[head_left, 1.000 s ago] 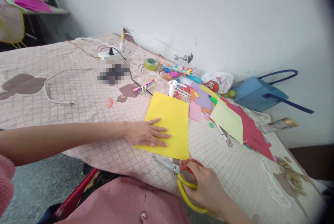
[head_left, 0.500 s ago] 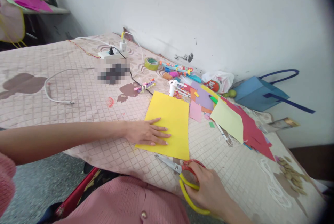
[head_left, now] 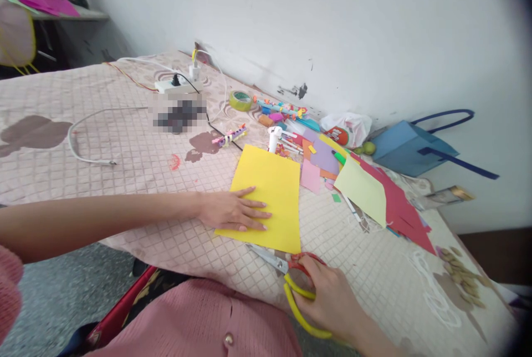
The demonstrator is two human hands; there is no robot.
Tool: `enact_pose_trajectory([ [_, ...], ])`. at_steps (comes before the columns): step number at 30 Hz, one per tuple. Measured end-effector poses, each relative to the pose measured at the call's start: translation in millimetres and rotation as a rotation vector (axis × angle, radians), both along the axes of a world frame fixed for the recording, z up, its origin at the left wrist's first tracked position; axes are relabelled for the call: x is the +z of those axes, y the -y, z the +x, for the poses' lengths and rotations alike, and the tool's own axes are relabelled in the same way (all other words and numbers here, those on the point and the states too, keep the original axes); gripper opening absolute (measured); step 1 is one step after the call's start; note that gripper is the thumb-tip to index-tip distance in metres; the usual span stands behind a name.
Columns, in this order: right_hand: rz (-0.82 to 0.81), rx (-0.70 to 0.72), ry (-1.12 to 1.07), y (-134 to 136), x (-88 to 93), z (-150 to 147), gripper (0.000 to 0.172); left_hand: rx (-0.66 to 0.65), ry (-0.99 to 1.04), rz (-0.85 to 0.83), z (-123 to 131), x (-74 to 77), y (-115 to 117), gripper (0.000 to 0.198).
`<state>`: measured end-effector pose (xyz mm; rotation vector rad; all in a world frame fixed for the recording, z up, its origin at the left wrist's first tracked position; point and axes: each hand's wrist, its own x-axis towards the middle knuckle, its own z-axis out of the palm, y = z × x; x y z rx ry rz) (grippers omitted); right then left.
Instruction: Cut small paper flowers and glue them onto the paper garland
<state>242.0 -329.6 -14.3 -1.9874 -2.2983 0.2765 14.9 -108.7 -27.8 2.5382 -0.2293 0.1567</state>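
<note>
A yellow sheet of paper (head_left: 272,190) lies flat on the quilted pink table cover (head_left: 124,157). My left hand (head_left: 233,210) rests on the sheet's near left part, fingers stretched out flat. My right hand (head_left: 330,301) is near the table's front edge, its fingers through the red and yellow handles of a pair of scissors (head_left: 286,274). The scissor blades point left, just in front of the sheet's near edge, and lie on the cover.
Right of the yellow sheet lie a pale green sheet (head_left: 361,190), red paper (head_left: 399,202), purple and pink scraps, pens and a white glue stick (head_left: 273,138). A tape roll (head_left: 241,101), power strip (head_left: 177,85), white cable (head_left: 83,135) and blue bag (head_left: 409,146) sit further back.
Almost nothing has moved. My right hand with the scissors has shifted very slightly; my left hand stays flat on the yellow sheet.
</note>
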Motion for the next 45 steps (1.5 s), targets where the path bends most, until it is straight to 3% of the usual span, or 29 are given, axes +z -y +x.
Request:
enact_pose_trajectory([
  [13,-0.001,0.048,-0.015,-15,2.3,-12,0.022,0.021,-0.018,-0.033,1,0.8,1,0.043],
  [22,-0.032,0.075,0.024,-17,-2.0,-10,0.022,-0.019,-0.005,0.076,0,-2.6,0,0.044],
  [28,-0.036,0.08,0.024,-18,-0.9,-10,0.023,-0.01,-0.083,0.064,1,1.1,1,0.044],
  [45,-0.067,0.089,0.008,-24,-0.3,-10,0.024,-0.026,-0.041,0.13,0,-2.0,0,0.044],
])
